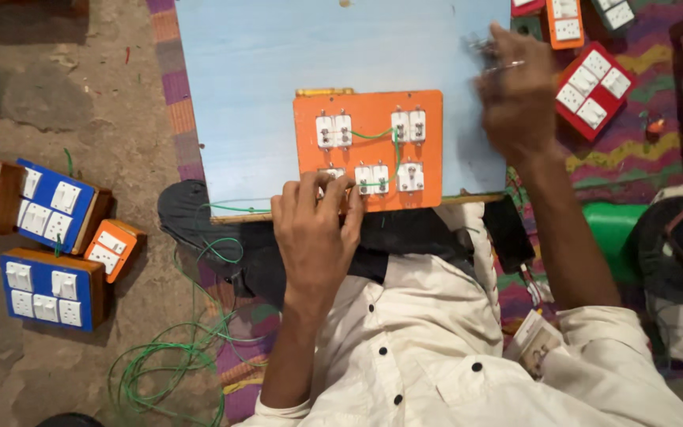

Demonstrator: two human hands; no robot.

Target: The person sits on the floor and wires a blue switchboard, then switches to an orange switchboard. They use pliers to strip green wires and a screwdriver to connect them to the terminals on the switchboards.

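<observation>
Nearest you, over your white shirt, your left hand lies on the near edge of the blue board that rests across your lap. Its fingers are bent down close together onto the near left corner of the orange panel, covering the switch unit there. The thumb is hidden, so you cannot tell whether they pinch something or only press the panel flat.

The orange panel lies face down near the middle of the board's near edge, with white switch backs in two rows. A green wire links several of them, and another green strand runs off along the board's near edge towards the loose green coil on the floor at your left.

Judging by this, the wiring of the switch backs is part done, with the near left unit in hand. It seems to call for a steady panel and careful fingertip work at the small terminals.

Further out, your right hand is at the board's right edge, blurred. Its fingers look partly curled, with a metal glint by them, but you cannot tell what it has, if anything.

Beyond the board lie a red switch plate to the right and blue switch boxes on the floor far left
</observation>
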